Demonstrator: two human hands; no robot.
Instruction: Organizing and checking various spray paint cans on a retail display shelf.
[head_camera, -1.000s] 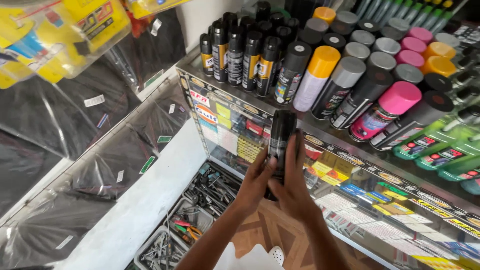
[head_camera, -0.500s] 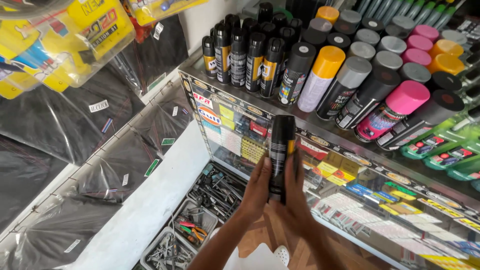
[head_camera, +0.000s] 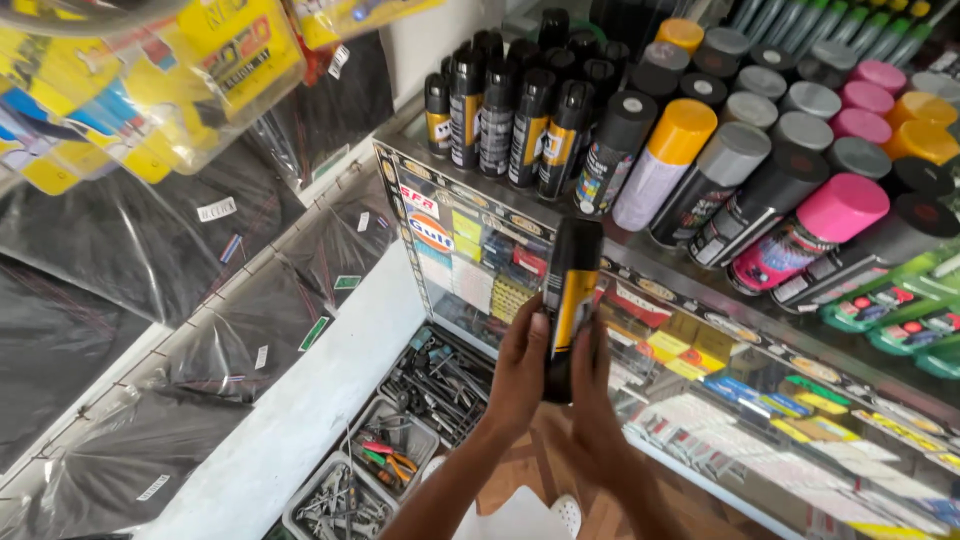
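Holding black-and-yellow spray can (head_camera: 570, 305) upright, in front of glass display desk (head_camera: 640, 262).
Left hand (head_camera: 520, 368) and right hand (head_camera: 590, 385) both closed in a grip round lower body; probably light, rigid, slick metal, best taken mid-body.

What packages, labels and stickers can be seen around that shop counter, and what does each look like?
Spray can: black with yellow label, gripped by left hand and right hand.
Black cans: row on countertop, yellow-and-grey labels.
Pink-capped can: lying tilted, right side.
Stickers: colourful rectangles behind counter glass.
Yellow packets: hanging upper left, clear plastic.
Black bags: on wall, small white tags.
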